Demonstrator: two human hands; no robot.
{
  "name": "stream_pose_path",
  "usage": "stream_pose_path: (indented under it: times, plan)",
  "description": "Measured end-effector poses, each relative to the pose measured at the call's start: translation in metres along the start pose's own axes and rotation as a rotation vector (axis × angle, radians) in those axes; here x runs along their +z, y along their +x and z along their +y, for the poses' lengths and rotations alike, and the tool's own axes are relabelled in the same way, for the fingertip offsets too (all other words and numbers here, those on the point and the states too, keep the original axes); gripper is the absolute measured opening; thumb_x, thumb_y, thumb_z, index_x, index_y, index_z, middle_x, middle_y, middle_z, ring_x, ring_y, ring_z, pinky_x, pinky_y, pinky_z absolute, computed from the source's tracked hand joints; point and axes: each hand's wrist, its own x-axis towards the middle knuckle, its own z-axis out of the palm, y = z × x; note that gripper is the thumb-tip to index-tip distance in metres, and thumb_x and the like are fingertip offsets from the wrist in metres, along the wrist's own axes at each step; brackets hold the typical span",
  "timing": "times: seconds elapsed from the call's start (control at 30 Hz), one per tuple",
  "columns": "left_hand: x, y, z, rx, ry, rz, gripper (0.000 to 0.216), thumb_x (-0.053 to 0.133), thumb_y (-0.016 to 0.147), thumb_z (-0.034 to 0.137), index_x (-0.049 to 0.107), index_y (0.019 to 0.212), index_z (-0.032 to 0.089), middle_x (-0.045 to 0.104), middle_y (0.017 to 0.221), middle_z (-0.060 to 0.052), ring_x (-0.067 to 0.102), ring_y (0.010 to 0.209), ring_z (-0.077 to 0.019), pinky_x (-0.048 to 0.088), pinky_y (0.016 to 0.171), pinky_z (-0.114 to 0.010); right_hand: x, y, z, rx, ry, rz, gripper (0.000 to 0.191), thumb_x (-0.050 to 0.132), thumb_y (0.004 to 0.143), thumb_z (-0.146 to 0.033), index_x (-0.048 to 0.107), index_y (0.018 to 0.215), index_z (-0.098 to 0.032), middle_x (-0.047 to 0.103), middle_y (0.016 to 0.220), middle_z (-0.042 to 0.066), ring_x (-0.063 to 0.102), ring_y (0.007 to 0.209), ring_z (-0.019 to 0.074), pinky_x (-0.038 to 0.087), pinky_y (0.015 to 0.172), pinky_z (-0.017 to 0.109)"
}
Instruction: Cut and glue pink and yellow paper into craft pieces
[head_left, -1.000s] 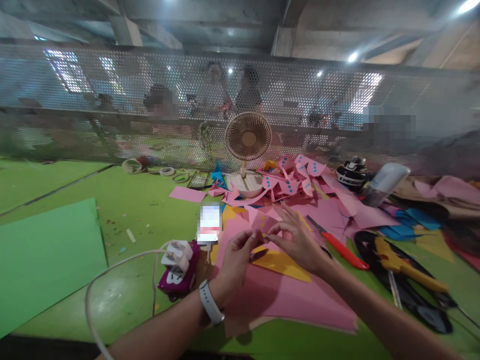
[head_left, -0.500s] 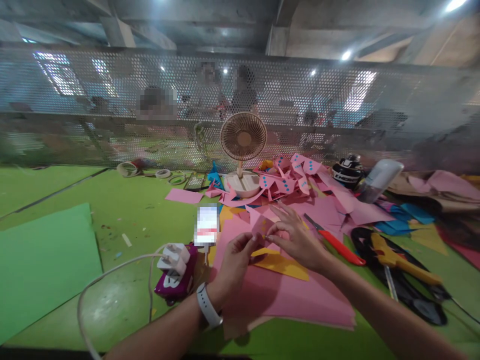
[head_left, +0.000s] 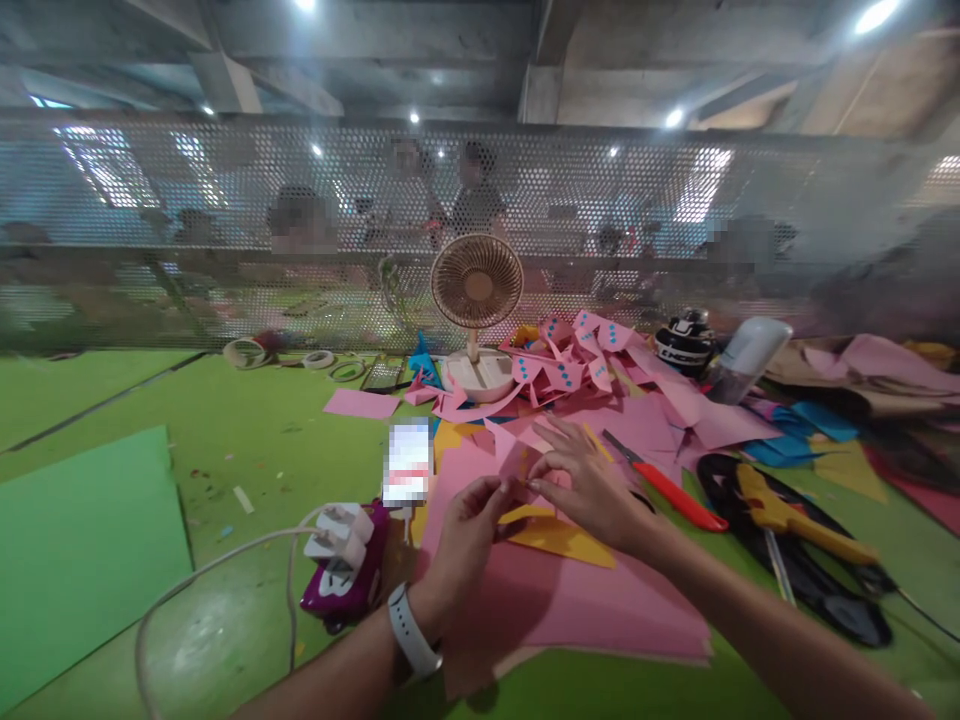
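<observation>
My left hand [head_left: 466, 525], with a white band on its wrist, pinches a small folded pink paper piece [head_left: 511, 452] between thumb and fingers. Small yellow marks show on that piece. Thumb and index finger of my right hand [head_left: 589, 482] close together at the paper's right side, while its other fingers stretch out; what lies in this pinch is too small to make out. Beneath both hands lie a yellow paper piece [head_left: 566, 545] and a stack of pink paper sheets [head_left: 600, 610].
Right of my hands lie a red-handled knife [head_left: 679, 497] and a yellow glue gun [head_left: 802, 525] on a black rest. A phone [head_left: 409, 460], plugs on a purple block [head_left: 341, 590] and a cable are at left. Behind stand a small fan [head_left: 478, 285] and blue-dotted pink paper pieces [head_left: 559, 370].
The view has shifted slightly, so the scene sits a little lower and further left. Both hands stay together at the pink paper piece, with little change in their grip.
</observation>
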Motion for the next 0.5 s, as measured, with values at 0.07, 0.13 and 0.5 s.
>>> stream_pose_path:
  times: [0.07,0.13,0.5]
  plan:
    - [0.0002,-0.0006,0.0001,0.005,-0.014,0.002,0.025,0.072,0.067,0.037,0.065,0.078,0.015,0.066,0.085,-0.007,0.061,0.082,-0.0189,0.051,0.073,-0.032,-0.0001,-0.0002,-0.0002,0.004,-0.002,-0.005,0.009,0.059,0.076,-0.021,0.068,0.075,-0.021,0.055,0.125,0.010,0.030,0.131,0.0265,0.023,0.103,0.052]
    - [0.0000,-0.0012,0.0002,0.010,-0.027,-0.008,0.025,0.072,0.068,0.037,0.065,0.078,0.015,0.066,0.087,-0.007,0.061,0.085,-0.0198,0.051,0.074,-0.033,0.0004,-0.0004,0.0003,0.002,0.009,0.008,0.008,0.060,0.076,-0.022,0.068,0.074,-0.021,0.054,0.126,0.010,0.032,0.130,0.0266,0.024,0.103,0.052]
    - [0.0006,-0.0018,0.0001,0.007,0.001,-0.018,0.022,0.073,0.068,0.032,0.062,0.077,0.015,0.065,0.087,-0.006,0.061,0.086,-0.0189,0.051,0.074,-0.032,0.0018,0.0002,0.0029,0.022,0.069,-0.004,0.009,0.060,0.074,-0.020,0.068,0.074,-0.022,0.057,0.123,0.008,0.040,0.125,0.0262,0.033,0.099,0.049]
